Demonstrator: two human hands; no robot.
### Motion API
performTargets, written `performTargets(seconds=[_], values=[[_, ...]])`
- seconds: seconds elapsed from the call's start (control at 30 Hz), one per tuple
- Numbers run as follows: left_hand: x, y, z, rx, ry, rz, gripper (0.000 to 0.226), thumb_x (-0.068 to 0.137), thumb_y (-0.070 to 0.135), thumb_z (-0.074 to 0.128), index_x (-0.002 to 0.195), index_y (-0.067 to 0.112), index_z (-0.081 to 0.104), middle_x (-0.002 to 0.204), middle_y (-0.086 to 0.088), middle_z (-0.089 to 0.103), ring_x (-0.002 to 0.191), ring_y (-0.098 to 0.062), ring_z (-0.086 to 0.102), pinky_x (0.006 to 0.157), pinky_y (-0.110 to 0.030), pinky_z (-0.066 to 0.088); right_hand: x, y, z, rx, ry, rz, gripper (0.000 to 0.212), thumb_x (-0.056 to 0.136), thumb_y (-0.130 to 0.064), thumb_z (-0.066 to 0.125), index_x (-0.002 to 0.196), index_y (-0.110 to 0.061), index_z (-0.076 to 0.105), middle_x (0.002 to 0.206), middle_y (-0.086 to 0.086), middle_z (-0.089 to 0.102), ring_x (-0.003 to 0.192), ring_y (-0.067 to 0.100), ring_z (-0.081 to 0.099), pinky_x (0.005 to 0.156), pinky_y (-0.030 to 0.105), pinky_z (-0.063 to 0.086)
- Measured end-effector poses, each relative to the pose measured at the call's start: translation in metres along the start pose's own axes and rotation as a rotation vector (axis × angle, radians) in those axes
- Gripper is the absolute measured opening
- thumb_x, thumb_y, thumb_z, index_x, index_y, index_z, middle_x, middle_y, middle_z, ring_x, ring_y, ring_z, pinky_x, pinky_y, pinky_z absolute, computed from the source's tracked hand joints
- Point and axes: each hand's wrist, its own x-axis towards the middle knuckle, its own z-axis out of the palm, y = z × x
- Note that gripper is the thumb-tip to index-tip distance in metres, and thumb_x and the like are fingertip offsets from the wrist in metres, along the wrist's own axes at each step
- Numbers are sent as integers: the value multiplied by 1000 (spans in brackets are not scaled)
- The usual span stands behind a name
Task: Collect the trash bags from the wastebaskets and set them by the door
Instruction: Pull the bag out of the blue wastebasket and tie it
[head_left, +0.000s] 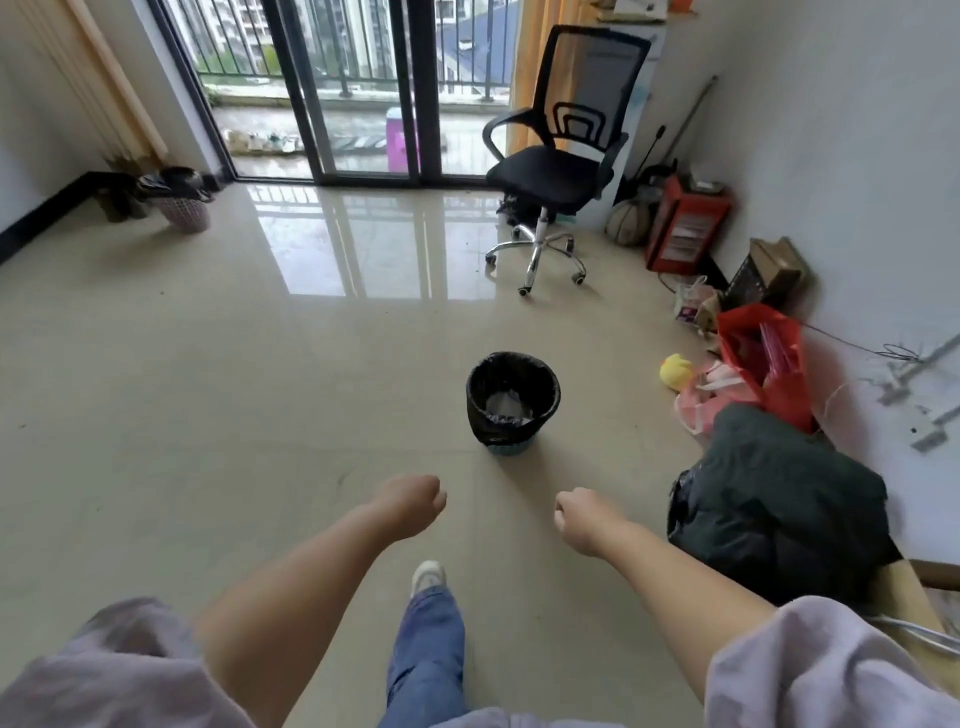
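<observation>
A small blue wastebasket (511, 446) lined with a black trash bag (480, 397) stands on the tiled floor ahead of me, with pale trash at its bottom. A second, pinkish mesh wastebasket (188, 212) with a black bag (179, 179) sits far off at the left wall by the glass door. My left hand (410, 506) and my right hand (584, 519) are stretched out in front of me, both curled with nothing in them, a short way short of the near basket.
A black office chair (550, 171) stands by the balcony glass door (363, 88). Along the right wall lie a red bag (763, 353), pink bags, a yellow duck toy (675, 371), a red box, a basketball and a dark heap of cloth (779, 504). My foot (428, 577) is stepping forward.
</observation>
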Motion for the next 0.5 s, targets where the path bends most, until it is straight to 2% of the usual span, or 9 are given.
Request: performTargets(seconds=[0.2,0.37,0.5], values=[[138,-33,-56,40,-55,75,40,99,35,30,109,8,58,114,-11,63,104,-31,59,85,-35,46,122,-11,-42,117,-33,113,30,94,-24,33,108,-9,55,120,14,56,107,34,56,84,37,45],[231,-52,-96,93,-119,107,40,99,35,28,109,10,58,113,-9,62,104,-28,59,75,-31,41,194,-21,-75,208,-6,176,26,93,-25,33,101,-13,56,115,10,57,103,31,56,79,36,43],[299,-51,-101,103,-165,128,41,99,36,27,110,11,57,113,-8,63,104,-28,59,80,-32,44,254,-11,-87,261,-24,214,26,92,-22,34,101,-13,56,116,11,57,104,32,56,81,37,44]])
